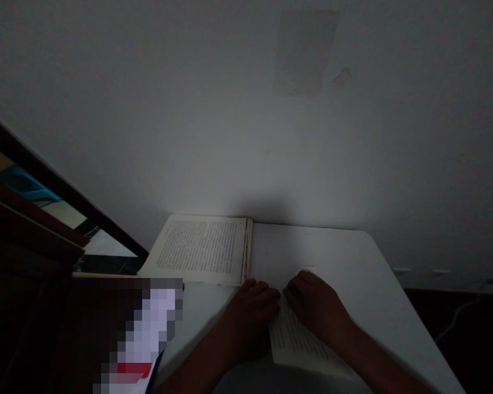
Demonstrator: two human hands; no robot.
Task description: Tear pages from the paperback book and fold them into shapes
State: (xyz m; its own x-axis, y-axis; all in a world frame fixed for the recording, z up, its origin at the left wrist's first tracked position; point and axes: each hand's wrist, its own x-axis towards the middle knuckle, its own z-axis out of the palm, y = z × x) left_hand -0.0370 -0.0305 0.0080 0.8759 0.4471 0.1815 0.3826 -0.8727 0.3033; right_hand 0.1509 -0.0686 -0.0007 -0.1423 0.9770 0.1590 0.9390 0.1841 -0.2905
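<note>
A sheet of printed paper [298, 342] lies at the front of the white table, partly covered by both hands. My left hand [257, 312] is closed at its left edge, fingers curled and knuckles up. Opposite it, my right hand [316, 303] has its fingers bent together on the upper part of the sheet. The fingertips of both hands nearly meet, and exactly how they grip the paper is hidden. Just beyond my left hand lies a stack of printed pages [201, 249], its top page face up.
The white table [353, 257] stands against a pale wall [213, 126]. At left, a lit, pixelated object [152, 323] lies over a dark brown surface [102, 312]. A dark slanted bar [66, 186] rises beside it. Right of the table hangs a thin pale cable [456, 314].
</note>
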